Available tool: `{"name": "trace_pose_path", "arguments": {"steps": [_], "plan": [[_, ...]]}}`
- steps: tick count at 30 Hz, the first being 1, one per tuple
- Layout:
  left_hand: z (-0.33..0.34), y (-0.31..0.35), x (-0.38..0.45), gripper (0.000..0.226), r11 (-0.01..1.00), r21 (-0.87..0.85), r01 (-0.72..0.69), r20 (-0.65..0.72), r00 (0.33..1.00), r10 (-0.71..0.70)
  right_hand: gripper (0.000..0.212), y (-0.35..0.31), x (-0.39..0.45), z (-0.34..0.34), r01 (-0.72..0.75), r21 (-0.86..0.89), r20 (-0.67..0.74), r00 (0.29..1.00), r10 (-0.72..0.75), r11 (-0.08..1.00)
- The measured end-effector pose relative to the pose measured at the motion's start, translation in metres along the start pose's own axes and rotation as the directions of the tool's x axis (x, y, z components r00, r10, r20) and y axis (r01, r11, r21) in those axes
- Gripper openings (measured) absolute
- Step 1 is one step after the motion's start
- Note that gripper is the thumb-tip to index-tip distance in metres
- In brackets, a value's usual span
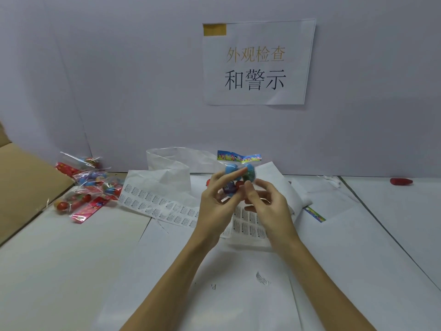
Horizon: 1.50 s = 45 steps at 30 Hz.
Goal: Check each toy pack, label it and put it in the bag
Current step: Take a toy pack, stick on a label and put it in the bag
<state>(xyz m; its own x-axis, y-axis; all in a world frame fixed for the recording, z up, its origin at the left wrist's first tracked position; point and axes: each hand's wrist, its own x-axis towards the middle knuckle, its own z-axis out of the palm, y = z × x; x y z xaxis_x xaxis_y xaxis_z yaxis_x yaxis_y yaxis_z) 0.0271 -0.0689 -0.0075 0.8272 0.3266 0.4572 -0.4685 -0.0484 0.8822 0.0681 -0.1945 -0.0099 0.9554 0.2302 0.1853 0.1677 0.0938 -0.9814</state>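
Two hands at work: one pack is in hand, several packs wait on the left, so I judge the task is somewhere in the middle.
White wall (119, 80): it stands behind the table and carries a white paper sign with Chinese characters (257, 65).
Table: the white paper-covered table (71, 271) carries all the things.
Brown cardboard box (21, 185): it lies open at the left edge of the table.
Clear plastic bag (171, 161): it stands open at the back of the table, behind the hands; I cannot tell how many packs are inside.
White sheet of small printed warning labels (157, 204): it lies flat in front of the bag, partly under the hands; many labels remain on it.
Pile of clear toy packs with red and blue toys (88, 187): it lies on the left, near the box; these seem not yet checked.
Left hand (214, 201): the fingers are curled around the held pack from the left and grip it above the table.
Right hand (265, 199): the fingers touch the same pack from the right; thumb and forefinger seem to pinch or press its front, perhaps to place a label, but this is too small to tell.
Clear toy pack with blue balls and a colourful header card (238, 170): it is held upright between both hands, in front of the bag, not yet inside.
Small loose label (262, 278): it lies curled on the table near the person.
Small red object (401, 181): it lies far right, well apart.
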Motion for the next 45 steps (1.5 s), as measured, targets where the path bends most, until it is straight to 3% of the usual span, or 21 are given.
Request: {"name": "trace_pose_path", "arguments": {"steps": [3, 8, 14, 18, 22, 25, 28, 31, 37, 40, 43, 45], "plan": [[0.002, 0.001, -0.001, 0.041, 0.999, -0.037, -0.007, 0.039, 0.999, 0.008, 0.053, -0.001, 0.000, 0.000, -0.005, 0.050, -0.003, 1.000, 0.005, 0.999], [0.002, 0.002, -0.002, 0.041, 0.997, -0.073, 0.007, 0.061, 0.998, -0.003, 0.042, -0.004, 0.000, -0.005, -0.094, 0.349, 0.112, 0.992, 0.058, 0.933], [-0.002, 0.003, 0.000, 0.041, 0.989, -0.143, 0.046, 0.035, 0.999, -0.041, 0.028, -0.005, 0.001, -0.008, -0.086, 0.317, 0.197, 0.980, 0.023, 0.945], [-0.002, 0.004, 0.001, 0.073, 0.987, -0.148, 0.069, 0.068, 0.996, -0.060, 0.032, -0.007, -0.004, -0.002, -0.045, 0.199, 0.096, 0.995, 0.026, 0.979], [-0.004, 0.001, 0.003, 0.090, 0.998, 0.043, 0.050, -0.008, 0.999, -0.049, 0.030, -0.006, 0.003, -0.009, -0.058, 0.144, 0.013, 0.998, 0.057, 0.988], [-0.010, 0.000, 0.007, 0.079, 0.996, 0.079, 0.052, -0.181, 0.983, -0.037, 0.016, -0.008, 0.009, -0.027, 0.031, -0.093, 0.045, 0.999, -0.027, 0.995], [-0.015, 0.000, 0.010, 0.056, 0.981, 0.086, 0.172, -0.189, 0.970, -0.153, 0.019, -0.009, 0.009, -0.031, 0.106, -0.251, 0.186, 0.981, -0.059, 0.962], [-0.016, -0.004, 0.011, 0.028, 0.964, 0.019, 0.266, -0.198, 0.946, -0.257, 0.027, -0.007, 0.007, -0.028, 0.119, -0.233, 0.220, 0.973, -0.067, 0.965], [-0.021, -0.001, 0.016, 0.018, 0.970, -0.054, 0.238, -0.311, 0.919, -0.243, 0.033, -0.006, 0.007, -0.023, -0.023, -0.023, 0.240, 0.970, 0.028, 0.999], [-0.019, -0.002, 0.014, 0.016, 0.977, -0.048, 0.207, -0.334, 0.919, -0.211, 0.030, -0.003, 0.006, -0.019, 0.059, -0.076, 0.220, 0.975, -0.041, 0.995], [-0.020, -0.004, 0.013, 0.025, 0.976, 0.135, 0.174, -0.441, 0.892, -0.098, 0.037, 0.003, 0.008, -0.020, 0.219, -0.157, 0.088, 0.974, -0.207, 0.963], [-0.023, 0.000, 0.014, 0.051, 0.953, 0.076, 0.292, -0.405, 0.883, -0.238, 0.037, 0.004, 0.008, -0.022, 0.408, -0.296, 0.074, 0.911, -0.405, 0.864]]}}
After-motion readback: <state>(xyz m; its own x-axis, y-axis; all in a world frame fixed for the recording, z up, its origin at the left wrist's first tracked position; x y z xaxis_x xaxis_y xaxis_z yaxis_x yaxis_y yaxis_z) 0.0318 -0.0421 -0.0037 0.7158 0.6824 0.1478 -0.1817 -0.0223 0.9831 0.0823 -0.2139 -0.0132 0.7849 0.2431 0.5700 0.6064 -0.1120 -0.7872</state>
